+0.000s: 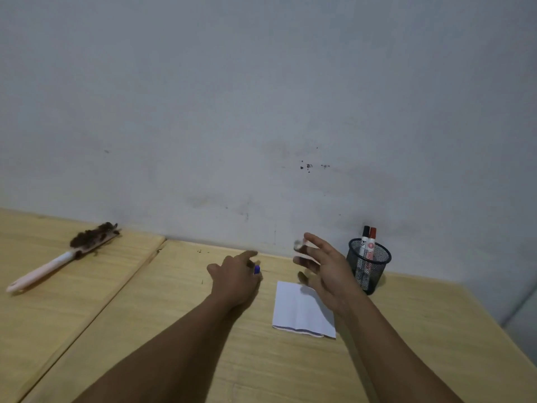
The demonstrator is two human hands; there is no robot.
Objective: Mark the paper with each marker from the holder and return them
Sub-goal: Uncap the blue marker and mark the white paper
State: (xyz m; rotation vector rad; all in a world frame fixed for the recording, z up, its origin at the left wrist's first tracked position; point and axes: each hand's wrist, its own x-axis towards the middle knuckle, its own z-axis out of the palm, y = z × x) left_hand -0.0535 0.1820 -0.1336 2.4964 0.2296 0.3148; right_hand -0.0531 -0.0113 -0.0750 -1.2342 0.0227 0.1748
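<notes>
A folded white paper (299, 311) lies on the wooden table (180, 330). Behind it to the right, against the wall, stands a black mesh holder (373, 273) with a black marker (365, 238) and a red marker (372, 239) upright in it. My left hand (236, 282) is left of the paper, fingers curled around a small blue marker piece (257, 269), apparently a cap. Between paper and holder, my right hand (325, 267) hovers, blurred, fingers spread. A pale blur (298, 244) sits at its fingertips; I cannot tell what it is.
A pink-handled brush (61, 258) with dark bristles lies at the far left on a second tabletop; a seam (128, 282) divides the two. The grey wall (261, 112) runs along the back edge. The table's right edge (499, 324) falls off beyond the holder.
</notes>
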